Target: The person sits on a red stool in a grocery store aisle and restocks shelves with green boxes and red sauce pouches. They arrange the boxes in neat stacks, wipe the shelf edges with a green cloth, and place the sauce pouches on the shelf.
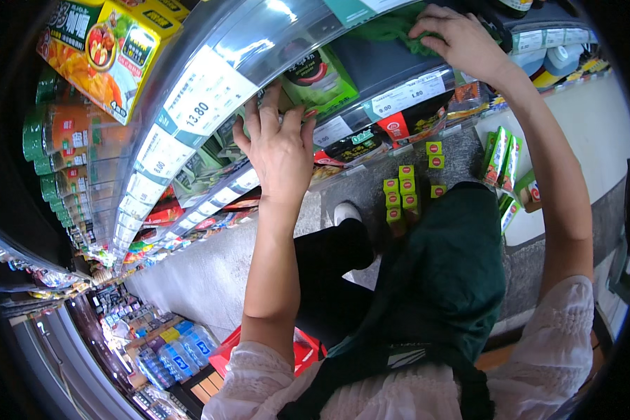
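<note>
My right hand point(459, 47) presses a crumpled green cloth point(386, 27) onto the dark shelf board point(386, 55), fingers curled over it. My left hand point(281, 149) reaches in at the shelf's front edge with its fingers spread. Its fingertips are partly hidden among the goods. Right beside those fingers stands a green box with a chili picture point(320, 79). Green packets point(207, 165) line the shelf to the left of this hand. A clear price strip with a paper label point(407, 97) runs along the front of the shelf board.
Yellow curry boxes point(105, 58) and green-lidded jars point(58, 134) fill the upper shelf at left. Small yellow-green boxes point(399, 194) stand in stacks on the floor near my feet. Green packs point(501, 157) lie on a white surface point(583, 126). Bottled water packs point(181, 349) stand behind.
</note>
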Available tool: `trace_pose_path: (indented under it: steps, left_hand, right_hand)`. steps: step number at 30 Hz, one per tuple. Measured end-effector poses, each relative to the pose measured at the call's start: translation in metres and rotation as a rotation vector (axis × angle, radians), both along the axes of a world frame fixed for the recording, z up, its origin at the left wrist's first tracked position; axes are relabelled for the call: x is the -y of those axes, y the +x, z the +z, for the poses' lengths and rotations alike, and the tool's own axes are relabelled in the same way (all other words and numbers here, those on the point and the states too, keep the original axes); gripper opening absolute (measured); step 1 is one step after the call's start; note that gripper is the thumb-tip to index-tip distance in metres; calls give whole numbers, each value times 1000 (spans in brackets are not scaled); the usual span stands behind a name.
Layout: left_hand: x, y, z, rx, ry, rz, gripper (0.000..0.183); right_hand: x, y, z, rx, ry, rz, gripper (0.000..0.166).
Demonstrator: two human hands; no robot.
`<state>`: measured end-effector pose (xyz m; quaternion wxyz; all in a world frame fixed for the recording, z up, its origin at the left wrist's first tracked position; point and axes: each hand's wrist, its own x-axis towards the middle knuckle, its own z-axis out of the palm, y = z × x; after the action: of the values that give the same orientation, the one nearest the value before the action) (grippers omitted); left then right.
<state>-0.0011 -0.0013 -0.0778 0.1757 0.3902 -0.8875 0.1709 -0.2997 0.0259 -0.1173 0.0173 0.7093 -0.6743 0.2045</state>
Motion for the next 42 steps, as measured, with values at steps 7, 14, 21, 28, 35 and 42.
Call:
trace_pose_path:
  steps: [7, 14, 21, 28, 35, 42]
  left_hand:
    - [7, 0, -4, -28, -33, -27, 14]
    - [9, -1, -4, 27, -62, -6, 16]
    - [0, -17, 3, 86, -134, -16, 12]
    - [6, -30, 1, 20, -125, -175, 12]
    - [16, -108, -4, -141, -146, -365, 12]
    - [9, -161, -6, -54, -270, -508, 15]
  right_hand:
    - [11, 43, 1, 95, -2, 72, 16]
    - [8, 56, 9, 118, 24, 292, 15]
    - [-37, 20, 33, -142, -117, -172, 12]
    - [-124, 98, 26, 1175, 145, 432, 12]
    - [-136, 198, -52, 1015, 415, 526, 12]
    - [-135, 222, -72, 821, 540, 537, 12]
